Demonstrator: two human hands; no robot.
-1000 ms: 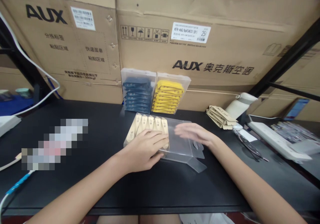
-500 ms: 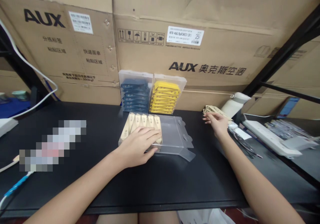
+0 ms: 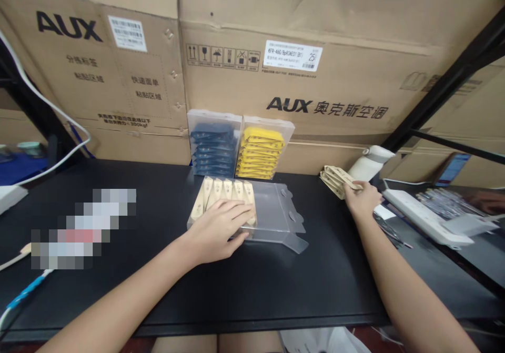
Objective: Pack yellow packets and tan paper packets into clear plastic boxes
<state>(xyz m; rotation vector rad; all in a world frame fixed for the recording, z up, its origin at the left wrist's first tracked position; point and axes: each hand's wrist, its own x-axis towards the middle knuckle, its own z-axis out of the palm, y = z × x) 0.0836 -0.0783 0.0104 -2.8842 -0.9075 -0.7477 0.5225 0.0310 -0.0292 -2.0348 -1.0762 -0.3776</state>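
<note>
My left hand (image 3: 223,227) lies over a row of beige packets (image 3: 217,189) in a clear plastic box (image 3: 274,205) lying on its side on the black table. Its fingers stretch across the packets and its thumb is at the box's near side, steadying it. At the right, my right hand (image 3: 363,200) pinches the right end of the top packet in a small stack of beige packets (image 3: 334,181). The thumb is partly hidden. The box's right part holds no packets, and its end flap (image 3: 296,243) sticks out open.
Behind stand a clear box of blue packets (image 3: 213,150) and one of yellow packets (image 3: 261,153). Large cartons (image 3: 331,87) form the back. A white bottle (image 3: 371,162), a power strip (image 3: 426,221) and cables are at right. A blurred item (image 3: 84,232) lies left.
My right hand has moved right, from the stack's left part to its right end, and now grips a packet there. The left hand and the box have stayed in place.
</note>
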